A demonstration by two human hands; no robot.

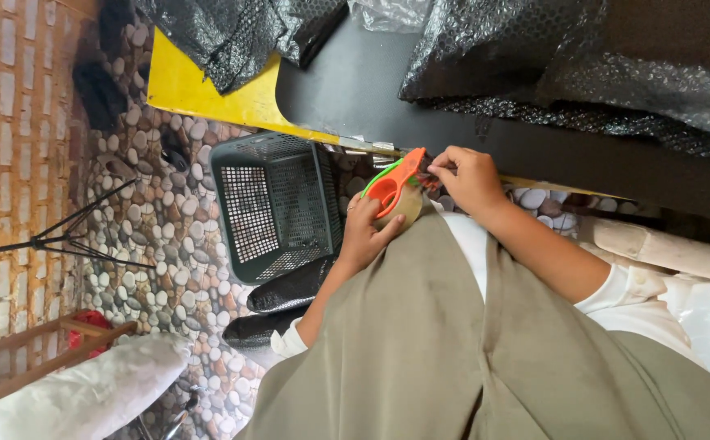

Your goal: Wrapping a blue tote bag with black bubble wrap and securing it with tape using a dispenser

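Note:
A tape dispenser (pixel 394 186) with an orange handle, a green edge and a roll of brown tape sits in my lap area, at the edge of the table. My left hand (pixel 364 232) grips it from below, fingers wrapped around the roll. My right hand (pixel 470 175) pinches the dispenser's front end by the blade, fingertips together on the tape end there. Both arms wear white sleeves over an olive garment (pixel 452 350).
A black table with a yellow edge (pixel 200 94) carries sheets of black bubble wrap (pixel 583 65). A dark grey plastic basket (pixel 277 208) stands on the pebble-pattern floor beside black shoes (pixel 285 293). A black stand (pixel 61 236), a brick wall, a white sack (pixel 86 395) lie left.

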